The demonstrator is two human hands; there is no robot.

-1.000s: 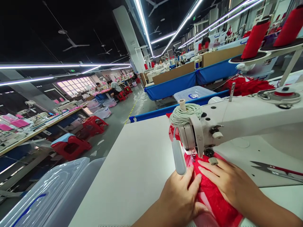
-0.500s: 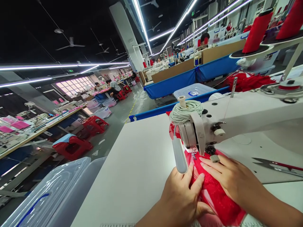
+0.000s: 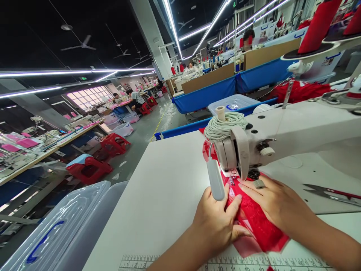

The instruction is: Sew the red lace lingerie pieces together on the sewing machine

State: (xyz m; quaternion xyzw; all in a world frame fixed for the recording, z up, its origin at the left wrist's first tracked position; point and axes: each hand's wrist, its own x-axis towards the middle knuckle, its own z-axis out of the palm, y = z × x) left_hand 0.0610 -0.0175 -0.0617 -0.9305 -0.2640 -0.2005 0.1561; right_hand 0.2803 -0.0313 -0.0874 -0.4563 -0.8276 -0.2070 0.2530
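Observation:
Red lace fabric (image 3: 261,222) with sheer pink-red parts lies under the presser foot (image 3: 231,181) of a white sewing machine (image 3: 304,124). Flat on the fabric, left of its lace strip, rests my left hand (image 3: 216,216), its fingers spread and its thumb out to the side. My right hand (image 3: 278,201) presses on the fabric's right side with stretched fingers, the tips near the foot and partly behind a tension knob (image 3: 258,184). A grey lamp bar (image 3: 216,180) hangs just over my left fingertips. The needle tip is too small to make out.
Thread snips (image 3: 332,194) lie right of my right hand. A printed ruler (image 3: 220,263) runs along the table's (image 3: 158,192) front edge. Pale cord (image 3: 225,126) is coiled on the machine head. A lidded plastic bin (image 3: 70,222) stands at left, and red thread cones (image 3: 318,28) stand at right.
The view has shifted a little, showing more of the ruler. The fabric's near end has moved forward toward the machine, with both hands still on it.

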